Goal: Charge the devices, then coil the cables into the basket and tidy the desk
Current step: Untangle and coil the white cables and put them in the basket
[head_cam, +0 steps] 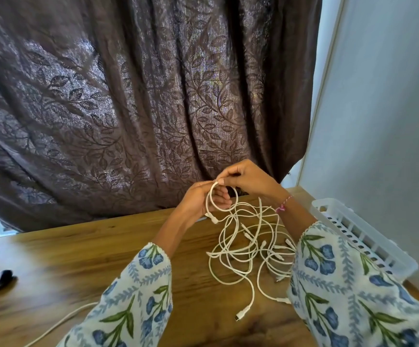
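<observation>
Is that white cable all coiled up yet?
Only partly: both hands hold one small loop, while the rest of the white cable sprawls tangled on the desk.

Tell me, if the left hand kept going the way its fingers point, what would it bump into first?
The left hand points up and right, holding a white cable loop. Going straight on, it would likely meet the right hand first, whose fingers pinch the same loop. Depth is hard to judge; the curtain hangs behind.

Bare desk (98,249) lies left; tangled cables (248,249) crowd the way to the basket (368,236).
</observation>
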